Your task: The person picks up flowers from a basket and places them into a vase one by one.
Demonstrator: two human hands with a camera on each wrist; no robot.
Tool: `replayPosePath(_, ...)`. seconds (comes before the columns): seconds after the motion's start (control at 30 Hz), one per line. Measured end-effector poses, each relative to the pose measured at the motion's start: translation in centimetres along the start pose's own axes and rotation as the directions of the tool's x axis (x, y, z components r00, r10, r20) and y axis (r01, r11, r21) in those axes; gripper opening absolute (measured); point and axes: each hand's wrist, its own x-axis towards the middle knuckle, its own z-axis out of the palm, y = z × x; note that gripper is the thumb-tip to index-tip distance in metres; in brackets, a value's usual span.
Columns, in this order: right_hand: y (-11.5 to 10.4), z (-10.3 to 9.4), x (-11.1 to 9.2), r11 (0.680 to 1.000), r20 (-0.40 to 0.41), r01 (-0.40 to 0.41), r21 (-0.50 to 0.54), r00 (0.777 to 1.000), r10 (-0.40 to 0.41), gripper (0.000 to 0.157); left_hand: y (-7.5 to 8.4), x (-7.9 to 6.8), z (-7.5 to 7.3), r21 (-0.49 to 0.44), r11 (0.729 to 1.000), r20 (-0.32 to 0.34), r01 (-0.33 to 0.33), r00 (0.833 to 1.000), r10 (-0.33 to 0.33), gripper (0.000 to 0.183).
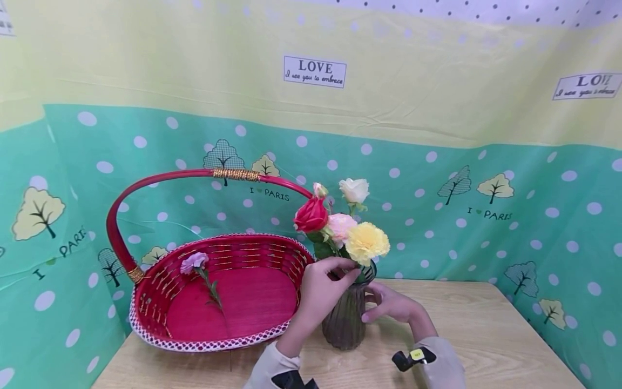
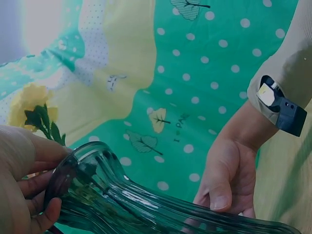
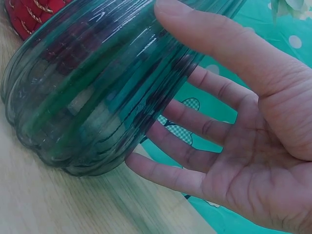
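Note:
A ribbed, see-through glass vase (image 1: 344,324) stands upright on the table. At its mouth my left hand (image 1: 320,292) pinches the stem of a yellow carnation (image 1: 367,243), with fingertips close to the rim; the grip itself is partly hidden. My right hand (image 1: 392,306) steadies the vase from the right, thumb (image 3: 214,31) on the near side and fingers along the far side. Beside the carnation a red rose (image 1: 311,215), a pink flower (image 1: 341,226) and a white rose (image 1: 355,190) rise from the vase. Green stems show through the glass in the right wrist view.
Left of the vase sits a red woven basket (image 1: 209,346) with a tall arched handle (image 1: 116,216). A purple carnation (image 1: 194,262) lies in it, its stem crossing the front rim. A patterned cloth (image 1: 418,178) hangs behind the wooden table (image 1: 495,335).

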Motion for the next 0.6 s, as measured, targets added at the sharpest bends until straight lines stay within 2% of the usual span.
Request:
replayPosePath(0.23,0.21,-0.11,0.05,1.000,0.004,0.013,-0.013,1.000,-0.013,0.085,0.28,0.01,-0.08,-0.005,0.999,0.015,0.031,0.999,-0.031,0.009)
replayPosePath(0.6,0.33,-0.23,0.03,0.999,0.006,0.027,-0.026,1.000,-0.027,0.082,0.13,0.07,-0.01,-0.008,1.000,0.026,0.030,0.999,-0.030,0.011)
